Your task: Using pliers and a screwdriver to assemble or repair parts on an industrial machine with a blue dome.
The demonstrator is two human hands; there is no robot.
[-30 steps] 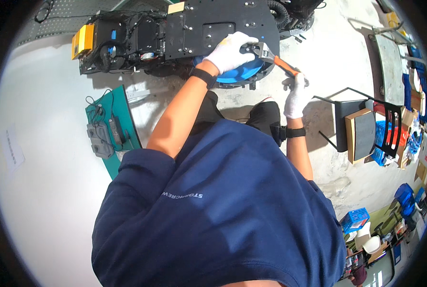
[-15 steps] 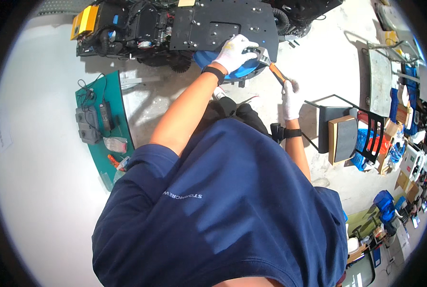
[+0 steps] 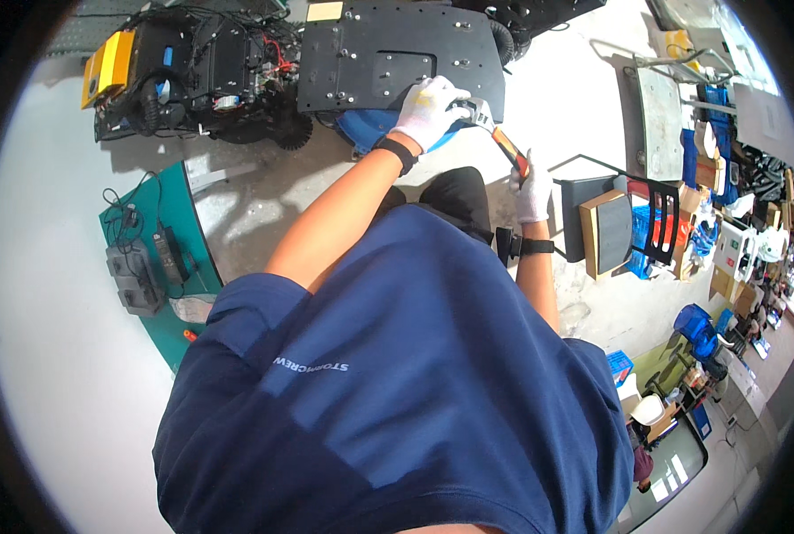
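In a white glove, my right hand (image 3: 531, 189) is closed around the orange-and-black handle of an adjustable wrench (image 3: 509, 149). The tool's silver head lies at the front edge of a black metal plate (image 3: 348, 67) on a large machine. My left hand (image 3: 428, 114), also gloved, has its fingers curled at the wrench's jaws. Whatever sits between the jaws is too small and covered to make out. Below the plate, partly behind my left hand, shows a blue rounded part (image 3: 361, 130). Several bolt heads dot the plate.
To the left is a green-topped table (image 3: 194, 233) with a grey charger-like box (image 3: 134, 280) and cables. Wiring and a yellow block (image 3: 108, 69) sit on the machine's left part. At right stands a black chair (image 3: 584, 218) with a cardboard box (image 3: 603, 233) against it.
The surroundings have shifted left in the picture as my view moved. Both hands stay at the wrench, and my legs show in a different position below the machine.
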